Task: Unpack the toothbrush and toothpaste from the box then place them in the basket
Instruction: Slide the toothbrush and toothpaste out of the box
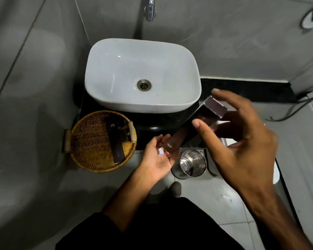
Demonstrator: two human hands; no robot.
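My right hand (242, 141) grips a long dark brown box (193, 127) near its upper end and holds it tilted, low end toward my left hand. The flap at the top end (216, 107) stands open. My left hand (157, 159) is cupped palm up under the low end of the box. A small white, red and blue tip, the toothpaste (161, 151), pokes out onto my left fingers. A round woven basket (90, 152) sits to the left on the black counter, with a dark brown packet (117, 141) lying in it.
A white basin (116, 98) stands on the black counter (152, 123) with a chrome tap (150, 9) above. A steel bin (192, 163) stands on the tiled floor below my hands. A white appliance (300, 150) is at the right.
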